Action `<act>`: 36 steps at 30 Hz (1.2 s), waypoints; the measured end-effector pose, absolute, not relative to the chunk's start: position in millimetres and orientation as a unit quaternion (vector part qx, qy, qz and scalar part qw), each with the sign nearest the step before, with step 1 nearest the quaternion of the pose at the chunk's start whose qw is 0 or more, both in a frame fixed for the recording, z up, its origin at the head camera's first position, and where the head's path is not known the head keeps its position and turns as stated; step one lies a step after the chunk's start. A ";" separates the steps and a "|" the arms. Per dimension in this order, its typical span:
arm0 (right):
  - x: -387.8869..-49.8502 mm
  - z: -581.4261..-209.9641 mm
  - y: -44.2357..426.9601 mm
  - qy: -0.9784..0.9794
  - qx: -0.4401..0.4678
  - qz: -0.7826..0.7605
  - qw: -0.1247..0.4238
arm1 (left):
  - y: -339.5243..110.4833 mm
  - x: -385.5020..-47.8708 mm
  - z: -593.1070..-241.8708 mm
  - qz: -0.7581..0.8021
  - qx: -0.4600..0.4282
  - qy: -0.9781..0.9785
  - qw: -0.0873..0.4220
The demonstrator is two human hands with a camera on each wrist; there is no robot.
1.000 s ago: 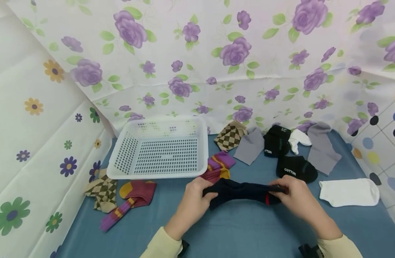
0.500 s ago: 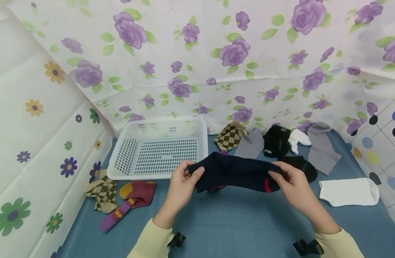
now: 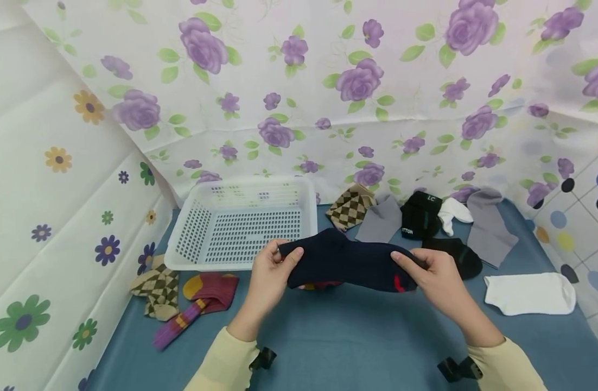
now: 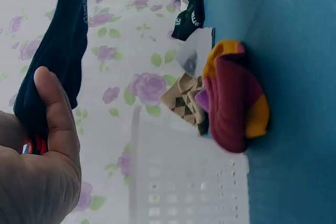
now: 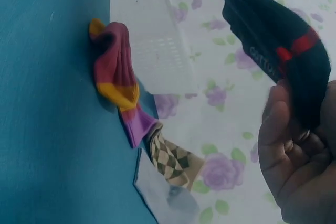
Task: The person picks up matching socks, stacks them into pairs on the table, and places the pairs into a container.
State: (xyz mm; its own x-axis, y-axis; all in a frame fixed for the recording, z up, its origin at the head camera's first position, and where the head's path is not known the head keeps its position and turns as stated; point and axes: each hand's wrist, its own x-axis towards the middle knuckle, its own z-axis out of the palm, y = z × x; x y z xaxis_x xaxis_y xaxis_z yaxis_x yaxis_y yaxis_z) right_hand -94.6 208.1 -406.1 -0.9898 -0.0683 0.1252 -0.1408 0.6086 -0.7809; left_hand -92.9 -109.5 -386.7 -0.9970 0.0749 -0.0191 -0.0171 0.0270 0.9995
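Note:
A dark navy sock (image 3: 348, 260) with a red mark near one end is stretched sideways in the air above the table. My left hand (image 3: 269, 277) pinches one end between thumb and fingers, and my right hand (image 3: 438, 279) grips the end by the red mark. In the right wrist view, pale lettering and a red band show on the sock (image 5: 273, 40). Below and behind it lies a maroon, yellow and purple sock (image 4: 236, 98), mostly hidden from the head view.
A white plastic basket (image 3: 216, 266) stands at the back left. Left of me lie a checkered sock (image 3: 164, 288) and a maroon sock (image 3: 216, 293). Behind and right are another checkered sock (image 3: 351, 209), grey socks (image 3: 489, 228), black socks (image 3: 421, 214) and a white sock (image 3: 530, 293).
Both hands have raised the navy sock off the low position over the table and turned its broad side toward the head camera. The left hand has shifted left. Other socks stay put.

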 end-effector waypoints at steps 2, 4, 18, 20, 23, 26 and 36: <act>-98.9 -405.5 206.9 -0.894 0.065 0.441 0.036 | -113.1 -94.2 -376.9 0.685 0.017 0.727 0.042; -103.3 -404.0 205.3 -0.892 0.078 0.445 0.032 | -118.4 -98.0 -371.0 0.671 0.012 0.740 0.051; -132.6 -368.4 148.1 -0.870 0.164 0.464 0.026 | -180.7 -135.7 -361.5 0.555 -0.022 0.831 0.014; -142.1 -363.5 135.5 -0.874 0.171 0.455 0.024 | -192.6 -142.7 -361.2 0.543 -0.026 0.839 0.004; -157.8 -359.9 117.0 -0.877 0.184 0.443 0.014 | -208.9 -152.0 -358.0 0.524 -0.033 0.851 -0.006; -171.1 -358.2 98.3 -0.880 0.204 0.430 0.004 | -224.9 -163.4 -359.4 0.477 -0.036 0.878 -0.019; -213.2 -372.1 33.9 -0.907 0.235 0.349 -0.024 | -260.1 -197.4 -372.6 0.313 -0.054 0.948 -0.032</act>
